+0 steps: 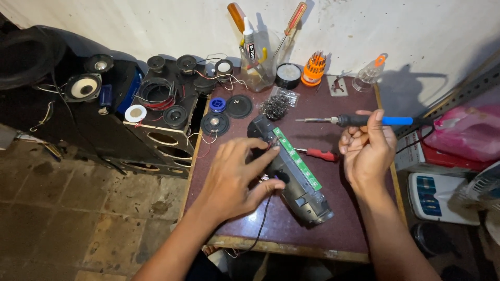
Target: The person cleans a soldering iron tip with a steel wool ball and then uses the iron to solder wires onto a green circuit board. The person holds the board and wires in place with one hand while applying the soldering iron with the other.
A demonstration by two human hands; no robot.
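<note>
Fingers of the left hand (232, 179) pinch a thin wire at the opened black speaker housing (291, 174), which lies mid-surface (333, 229) with its green circuit board (297, 157) exposed. Right hand (367, 148) grips the soldering iron (359, 120), tip lifted clear of the board, so soldering looks not yet begun.

Green circuit board (297, 158) on black casing (299, 184); blue-handled soldering iron (364, 120); maroon table (291, 224).

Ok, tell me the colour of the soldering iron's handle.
Blue, with a black grip; the soldering iron shows in the head view.
</note>
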